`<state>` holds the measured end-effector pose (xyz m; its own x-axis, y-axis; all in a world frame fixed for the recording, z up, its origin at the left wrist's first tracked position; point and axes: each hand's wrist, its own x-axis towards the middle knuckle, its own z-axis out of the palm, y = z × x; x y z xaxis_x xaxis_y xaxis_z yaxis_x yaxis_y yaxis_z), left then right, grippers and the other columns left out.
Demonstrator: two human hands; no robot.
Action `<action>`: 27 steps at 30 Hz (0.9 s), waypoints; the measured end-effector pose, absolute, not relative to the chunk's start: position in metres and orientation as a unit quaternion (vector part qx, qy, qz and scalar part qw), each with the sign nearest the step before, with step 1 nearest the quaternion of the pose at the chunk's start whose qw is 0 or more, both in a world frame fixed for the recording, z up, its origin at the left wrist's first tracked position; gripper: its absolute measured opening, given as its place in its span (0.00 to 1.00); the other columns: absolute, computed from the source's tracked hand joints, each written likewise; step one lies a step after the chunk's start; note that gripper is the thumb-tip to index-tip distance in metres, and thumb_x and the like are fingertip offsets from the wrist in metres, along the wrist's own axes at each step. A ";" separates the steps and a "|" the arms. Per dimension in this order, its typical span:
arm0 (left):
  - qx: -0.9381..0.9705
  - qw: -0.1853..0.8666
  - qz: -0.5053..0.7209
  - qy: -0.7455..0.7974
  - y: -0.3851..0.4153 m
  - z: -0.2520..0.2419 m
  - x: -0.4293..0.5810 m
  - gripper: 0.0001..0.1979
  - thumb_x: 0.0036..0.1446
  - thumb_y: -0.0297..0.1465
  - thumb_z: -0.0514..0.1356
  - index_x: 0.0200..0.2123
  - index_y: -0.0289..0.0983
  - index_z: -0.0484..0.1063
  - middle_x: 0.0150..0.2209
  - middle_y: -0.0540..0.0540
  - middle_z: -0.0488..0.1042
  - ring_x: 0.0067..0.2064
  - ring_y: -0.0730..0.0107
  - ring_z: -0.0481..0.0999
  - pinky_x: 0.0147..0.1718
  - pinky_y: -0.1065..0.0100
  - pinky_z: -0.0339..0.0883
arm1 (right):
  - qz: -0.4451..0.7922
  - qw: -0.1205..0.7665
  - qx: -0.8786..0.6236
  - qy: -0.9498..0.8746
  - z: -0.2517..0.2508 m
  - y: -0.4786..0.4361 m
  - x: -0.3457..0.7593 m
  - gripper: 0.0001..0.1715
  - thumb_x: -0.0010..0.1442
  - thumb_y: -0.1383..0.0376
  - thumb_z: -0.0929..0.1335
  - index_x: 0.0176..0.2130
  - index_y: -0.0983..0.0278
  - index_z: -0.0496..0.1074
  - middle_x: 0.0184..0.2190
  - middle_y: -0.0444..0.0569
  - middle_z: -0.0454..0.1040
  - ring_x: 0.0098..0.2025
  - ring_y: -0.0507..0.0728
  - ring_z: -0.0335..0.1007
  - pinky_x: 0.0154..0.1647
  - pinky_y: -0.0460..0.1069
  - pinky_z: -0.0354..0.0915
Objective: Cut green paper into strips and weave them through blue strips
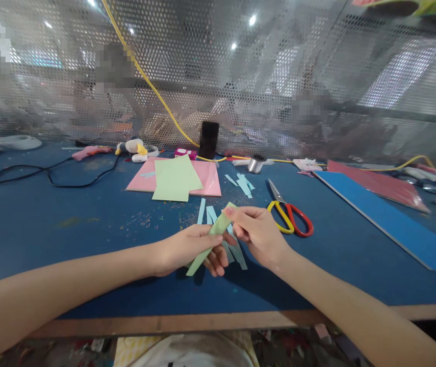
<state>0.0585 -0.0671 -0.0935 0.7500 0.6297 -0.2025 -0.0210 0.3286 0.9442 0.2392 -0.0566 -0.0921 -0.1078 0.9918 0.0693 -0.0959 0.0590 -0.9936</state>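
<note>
My left hand (190,250) and my right hand (258,237) meet over the blue work table (87,229), both pinching a pale green paper strip (210,239). The strip slants from the right fingertips down past the left palm, and its lower end sticks out below. Light blue paper strips (238,256) lie scattered under and just beyond my hands, partly hidden by them. Red-and-yellow-handled scissors (289,218) lie open to the right of my right hand, not touching it.
Further back lie pale green sheets (174,178) on a pink sheet (210,176), more blue strips (244,184), and a pink glue gun (91,151) with a black cable (49,174). A blue board (386,219) lies at right. A perforated metal screen (218,66) stands behind the table.
</note>
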 end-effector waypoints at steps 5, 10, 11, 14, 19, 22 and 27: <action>0.516 0.778 0.221 0.283 -0.070 -0.092 0.058 0.11 0.69 0.40 0.51 0.42 0.39 0.64 0.24 0.58 0.51 0.21 0.82 0.46 0.19 0.77 0.41 | 0.543 0.508 -0.434 -0.508 -0.090 -0.055 0.239 0.32 0.52 0.51 0.76 0.13 0.64 0.62 0.11 0.39 0.56 0.16 0.47 0.47 0.20 0.48 0.43; 0.517 0.775 0.205 0.299 -0.068 -0.091 0.055 0.14 0.69 0.45 0.49 0.40 0.40 0.64 0.24 0.58 0.48 0.20 0.81 0.42 0.17 0.75 0.38 | 0.557 0.511 -0.431 -0.492 -0.090 -0.054 0.239 0.30 0.50 0.53 0.77 0.13 0.64 0.63 0.11 0.39 0.56 0.16 0.46 0.46 0.20 0.48 0.41; 0.517 0.774 0.205 0.302 -0.067 -0.091 0.055 0.14 0.69 0.45 0.49 0.40 0.40 0.64 0.24 0.58 0.48 0.20 0.81 0.41 0.17 0.75 0.38 | 0.554 0.516 -0.429 -0.493 -0.090 -0.054 0.239 0.30 0.51 0.54 0.77 0.13 0.64 0.63 0.11 0.39 0.56 0.16 0.46 0.46 0.20 0.48 0.42; 0.513 0.770 0.218 0.312 -0.068 -0.090 0.055 0.14 0.69 0.44 0.49 0.39 0.40 0.64 0.23 0.58 0.48 0.20 0.81 0.41 0.17 0.75 0.38 | 0.545 0.515 -0.426 -0.507 -0.091 -0.055 0.240 0.29 0.53 0.53 0.76 0.14 0.65 0.65 0.11 0.40 0.59 0.16 0.47 0.48 0.20 0.48 0.42; 0.514 0.758 0.238 0.323 -0.068 -0.086 0.056 0.14 0.69 0.44 0.50 0.38 0.40 0.62 0.23 0.59 0.47 0.20 0.81 0.39 0.16 0.76 0.37 | 0.563 0.444 -0.427 -0.551 -0.089 -0.059 0.240 0.30 0.56 0.51 0.74 0.15 0.66 0.65 0.17 0.45 0.67 0.17 0.46 0.48 0.19 0.48 0.40; 0.520 0.754 0.239 0.321 -0.066 -0.086 0.056 0.14 0.69 0.44 0.50 0.38 0.40 0.63 0.23 0.59 0.48 0.20 0.81 0.41 0.16 0.78 0.39 | 0.543 0.463 -0.426 -0.557 -0.090 -0.060 0.239 0.32 0.56 0.52 0.74 0.13 0.65 0.62 0.17 0.45 0.67 0.18 0.46 0.48 0.19 0.48 0.40; 0.556 0.723 0.231 0.338 -0.061 -0.087 0.055 0.17 0.68 0.43 0.51 0.36 0.36 0.67 0.20 0.56 0.62 0.16 0.83 0.52 0.14 0.80 0.48 | 0.518 0.494 -0.439 -0.543 -0.092 -0.057 0.240 0.32 0.55 0.53 0.74 0.13 0.64 0.61 0.11 0.39 0.55 0.17 0.46 0.43 0.20 0.49 0.40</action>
